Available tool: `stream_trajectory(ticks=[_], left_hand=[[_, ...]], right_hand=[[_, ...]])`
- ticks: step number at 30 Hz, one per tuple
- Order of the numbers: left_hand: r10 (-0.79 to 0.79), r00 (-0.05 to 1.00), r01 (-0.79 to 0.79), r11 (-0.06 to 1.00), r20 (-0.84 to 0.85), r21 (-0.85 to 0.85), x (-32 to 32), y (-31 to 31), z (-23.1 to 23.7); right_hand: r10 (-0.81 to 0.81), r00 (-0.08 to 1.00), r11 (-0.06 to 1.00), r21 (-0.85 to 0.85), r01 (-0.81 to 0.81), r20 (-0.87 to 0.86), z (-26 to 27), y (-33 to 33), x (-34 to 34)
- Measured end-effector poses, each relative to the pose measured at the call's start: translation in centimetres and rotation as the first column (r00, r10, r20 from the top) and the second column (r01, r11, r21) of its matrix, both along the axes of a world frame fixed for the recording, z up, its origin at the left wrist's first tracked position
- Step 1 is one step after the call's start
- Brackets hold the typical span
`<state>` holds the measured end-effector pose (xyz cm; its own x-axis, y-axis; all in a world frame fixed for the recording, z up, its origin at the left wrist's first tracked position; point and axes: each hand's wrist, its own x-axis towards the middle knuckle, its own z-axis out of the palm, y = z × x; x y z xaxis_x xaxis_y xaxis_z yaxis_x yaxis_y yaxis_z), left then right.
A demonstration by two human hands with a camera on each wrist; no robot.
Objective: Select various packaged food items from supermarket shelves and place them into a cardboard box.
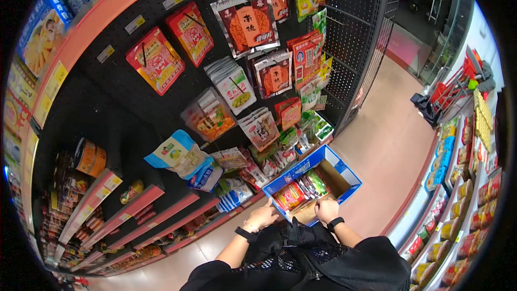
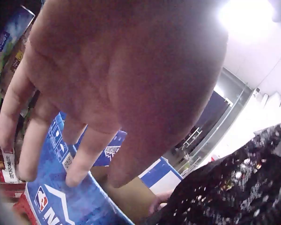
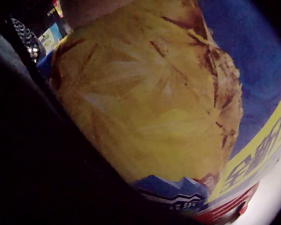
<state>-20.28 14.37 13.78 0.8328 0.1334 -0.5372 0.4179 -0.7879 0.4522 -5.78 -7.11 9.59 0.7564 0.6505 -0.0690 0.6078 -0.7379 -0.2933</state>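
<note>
A blue cardboard box [image 1: 353,179] with an open top sits at the base of the shelf, packets such as a red packet [image 1: 289,196] lying in it. At its near rim is my right hand [image 1: 327,210], fingers curled over the cardboard. In the right wrist view the box wall [image 3: 145,103] shows a large yellow fruit print. My left hand [image 1: 262,216] is beside the box's left corner, holding nothing. The left wrist view shows this left hand [image 2: 117,70] with loosely extended fingers in front of the blue box side [image 2: 61,187].
Hanging seasoning packets [image 1: 245,24] fill the black pegboard ahead. Lower shelves [image 1: 134,213] run along the left. Right of the tiled aisle [image 1: 377,124] stands another stocked shelf [image 1: 441,226], with a red folded cart [image 1: 452,89] beyond it.
</note>
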Motion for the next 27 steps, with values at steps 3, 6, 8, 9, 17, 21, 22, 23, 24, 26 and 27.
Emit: stream_trajectory(ticks=[3,6,8,9,17,21,22,23,24,26,27], left_hand=[[-0.063,0.953,0.126,0.972,0.296,-0.198,2.2,2.5,0.7],[0.06,0.876,0.092,0.953,0.478,-0.289,5.8,4.9,8.6],[0.083,0.622,0.062,0.986,0.779,-0.155,8.7,7.8,12.5],[0.158,0.513,-0.023,0.985,0.844,-0.171,9.8,8.8,15.4],[-0.188,-0.329,-0.712,0.693,0.925,-0.113,17.9,20.9,28.0],[0.02,-0.141,-0.581,0.808,0.99,-0.099,20.3,27.1,27.2],[0.075,-0.156,-0.581,0.799,0.985,-0.153,20.1,25.6,28.0],[0.103,-0.13,-0.592,0.79,0.986,-0.161,19.9,25.0,28.7],[0.13,-0.103,-0.605,0.779,0.986,-0.166,19.9,25.1,28.9],[0.116,-0.131,-0.581,0.796,0.984,-0.172,20.4,25.1,28.9],[0.111,-0.157,-0.559,0.809,0.981,-0.181,20.4,25.0,29.0]], right_hand=[[0.001,1.0,0.998,0.056,-0.002,0.019,-0.3,0.0,0.0],[-0.019,0.998,0.994,0.108,0.014,0.052,0.3,0.0,-0.3],[-0.044,0.996,0.985,0.168,0.03,0.077,0.5,-0.1,-0.6],[-0.034,0.997,0.984,0.179,0.021,0.072,0.4,-0.3,-0.7],[-0.01,0.99,0.961,0.273,-0.03,0.141,-0.1,-1.0,-0.7],[-0.031,0.986,0.945,0.325,-0.024,0.162,1.2,-1.2,-0.7],[-0.026,0.992,0.938,0.347,-0.017,0.12,2.0,-1.1,-0.9],[-0.03,0.991,0.938,0.346,-0.018,0.132,2.1,-1.0,-1.0],[-0.034,0.99,0.935,0.353,-0.016,0.134,1.8,-1.0,-0.9],[-0.042,0.986,0.938,0.346,-0.017,0.163,1.0,-1.1,-0.8],[-0.062,0.983,0.937,0.348,-0.002,0.172,0.9,-1.0,-0.8]])
